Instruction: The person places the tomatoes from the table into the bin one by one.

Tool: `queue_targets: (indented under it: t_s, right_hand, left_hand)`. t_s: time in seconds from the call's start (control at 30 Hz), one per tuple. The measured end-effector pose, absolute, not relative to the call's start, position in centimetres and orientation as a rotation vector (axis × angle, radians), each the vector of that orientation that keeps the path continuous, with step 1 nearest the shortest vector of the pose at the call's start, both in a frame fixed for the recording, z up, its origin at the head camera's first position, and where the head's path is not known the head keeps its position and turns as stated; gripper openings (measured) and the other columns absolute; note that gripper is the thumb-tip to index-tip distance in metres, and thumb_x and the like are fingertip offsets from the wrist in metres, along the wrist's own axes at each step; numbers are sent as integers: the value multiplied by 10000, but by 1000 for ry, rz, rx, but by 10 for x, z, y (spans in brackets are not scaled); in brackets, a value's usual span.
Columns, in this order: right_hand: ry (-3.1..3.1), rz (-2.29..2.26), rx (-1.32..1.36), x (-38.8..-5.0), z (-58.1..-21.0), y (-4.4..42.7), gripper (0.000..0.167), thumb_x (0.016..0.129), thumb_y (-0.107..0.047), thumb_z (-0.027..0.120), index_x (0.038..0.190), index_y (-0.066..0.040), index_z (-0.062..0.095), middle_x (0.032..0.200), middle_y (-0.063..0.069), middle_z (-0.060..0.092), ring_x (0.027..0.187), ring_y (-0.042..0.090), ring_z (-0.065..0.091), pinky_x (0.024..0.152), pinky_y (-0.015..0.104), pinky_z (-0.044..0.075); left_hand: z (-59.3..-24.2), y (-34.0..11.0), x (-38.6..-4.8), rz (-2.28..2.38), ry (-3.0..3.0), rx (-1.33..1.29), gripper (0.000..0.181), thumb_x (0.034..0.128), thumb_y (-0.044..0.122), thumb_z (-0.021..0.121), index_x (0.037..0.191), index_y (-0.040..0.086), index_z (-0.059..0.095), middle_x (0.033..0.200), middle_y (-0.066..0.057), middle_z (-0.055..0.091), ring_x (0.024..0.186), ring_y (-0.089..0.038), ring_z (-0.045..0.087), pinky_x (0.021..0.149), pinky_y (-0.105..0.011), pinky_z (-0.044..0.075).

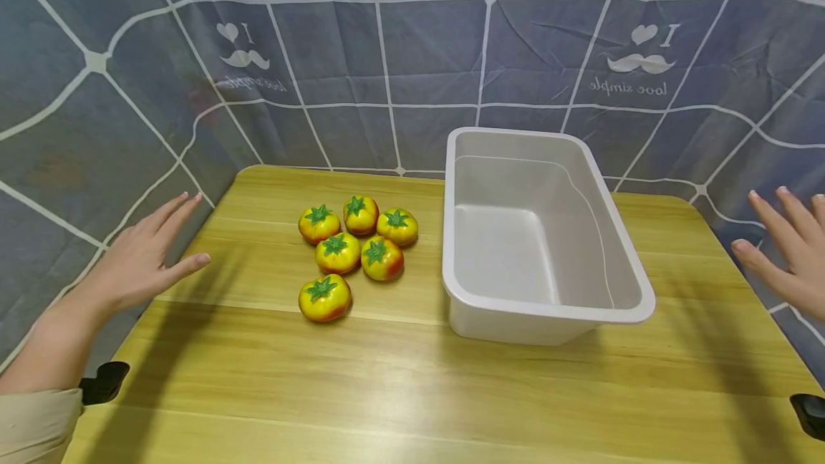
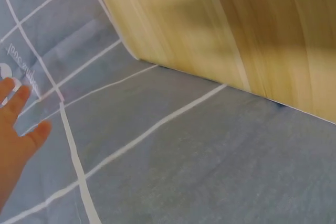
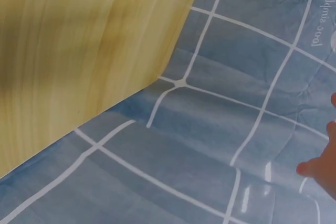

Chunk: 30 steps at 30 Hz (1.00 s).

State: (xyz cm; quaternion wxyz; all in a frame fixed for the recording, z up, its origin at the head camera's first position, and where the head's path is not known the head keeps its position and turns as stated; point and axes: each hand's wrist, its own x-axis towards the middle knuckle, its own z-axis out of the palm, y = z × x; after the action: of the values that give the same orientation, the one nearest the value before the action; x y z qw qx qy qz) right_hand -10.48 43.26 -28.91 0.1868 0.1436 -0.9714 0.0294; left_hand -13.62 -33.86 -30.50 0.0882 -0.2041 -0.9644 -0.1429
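Several yellow-and-red persimmons (image 1: pixel 338 254) with green leafy tops lie in a loose cluster left of the middle of the table. To their right stands a light grey plastic bin (image 1: pixel 548 319), its open top showing a bare inside floor. My left hand (image 1: pixel 138 256) hovers over the table's left edge, fingers straight and thumb apart, touching nothing. At the far right my right hand (image 1: pixel 795 256) is held up beyond the table's right edge, its fingers spread and nothing in them; the frame cuts part of it off. Each wrist view catches only part of its hand.
The wooden table (image 1: pixel 387 392) has rounded back corners. A blue-grey curtain (image 1: pixel 432 56) with white grid lines and mirrored lettering hangs behind it and along both sides. Black wrist mounts (image 1: pixel 105 382) show at the lower edges.
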Motion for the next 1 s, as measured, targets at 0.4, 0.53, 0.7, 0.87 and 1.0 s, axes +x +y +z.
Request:
queue_targets:
  t_s: [0.4, 0.53, 0.7, 0.87, 1.0]
  right_hand:
    - [-2774, 550, 373, -122, -270, 396, 544, 993, -188, 446, 1479, -70, 232, 1368, 377, 305, 1246, 561, 240, 1000, 680, 122]
    - [-2866, 726, 228, -133, -266, 375, 539, 1006, -235, 399, 1500, -170, 194, 1283, 343, 408, 1137, 531, 355, 884, 713, 246]
    - [-2868, 840, 197, -153, -268, 357, 496, 1002, -300, 392, 1472, -177, 294, 942, 50, 574, 846, 89, 523, 663, 266, 444]
    - [-2861, 1053, 230, -172, -279, 337, 502, 1009, -323, 359, 1440, -68, 326, 781, 54, 551, 671, 132, 531, 618, 151, 427]
    - [-2880, 1166, 194, -182, -289, 325, 515, 1016, -325, 313, 1440, -32, 302, 901, 175, 573, 648, 109, 574, 614, 205, 475]
  left_hand:
    - [-325, -298, -132, -541, -2966, -694, 708, 866, 354, 648, 1451, 128, 318, 1349, -177, 458, 1095, -365, 519, 772, -576, 420]
    - [-342, -279, -133, -628, -3027, -733, 683, 871, 385, 634, 1438, 144, 340, 1377, -133, 446, 1106, -328, 528, 790, -551, 434]
    - [-362, -262, -133, -757, -3070, -736, 698, 855, 416, 648, 1426, 140, 357, 1390, -111, 432, 1102, -309, 532, 792, -535, 452]
    - [-374, -255, -134, -859, -3053, -750, 726, 821, 429, 684, 1405, 122, 381, 1363, -117, 458, 1085, -309, 534, 819, -552, 438]
    - [-381, -249, -135, -943, -3027, -785, 728, 810, 408, 705, 1398, 117, 388, 1320, -134, 491, 1068, -303, 533, 837, -548, 427]
